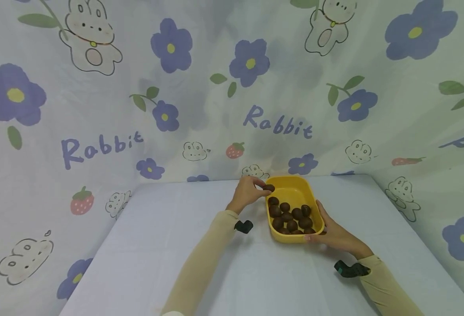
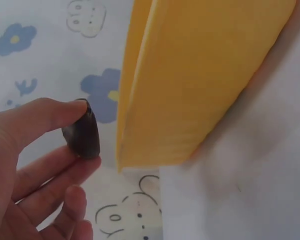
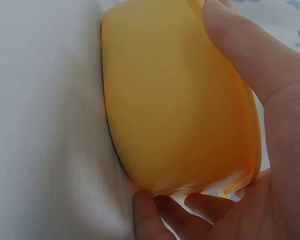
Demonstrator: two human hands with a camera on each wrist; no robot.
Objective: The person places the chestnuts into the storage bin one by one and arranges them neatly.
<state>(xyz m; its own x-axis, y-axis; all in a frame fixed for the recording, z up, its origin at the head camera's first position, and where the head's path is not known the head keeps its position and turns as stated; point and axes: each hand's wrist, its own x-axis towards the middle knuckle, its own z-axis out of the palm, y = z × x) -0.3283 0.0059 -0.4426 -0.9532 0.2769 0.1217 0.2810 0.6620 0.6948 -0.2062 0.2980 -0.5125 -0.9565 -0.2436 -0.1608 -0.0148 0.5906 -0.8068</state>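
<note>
Between thumb and fingers, my left hand [image 1: 248, 192] pinches a dark brown chestnut [image 2: 83, 132] at the far left rim of a yellow plastic box [image 1: 295, 183]. The left wrist view shows this chestnut beside the box's outer wall, apart from it. Several more chestnuts [image 1: 286, 217] lie gathered in the near part of the box, while its far part shows bare floor. My right hand [image 1: 336, 235] grips the near right corner of the box. In the right wrist view, its thumb lies on the rim side and its other fingers [image 3: 149, 215] reach along the wall low down.
The box stands toward the back of a table with a white cover [image 1: 168, 245]. Behind and at both sides hangs a cloth [image 1: 200, 101] printed with rabbits and purple flowers. A small black device [image 1: 243, 226] sits at the left wrist, another [image 1: 351, 269] at the right.
</note>
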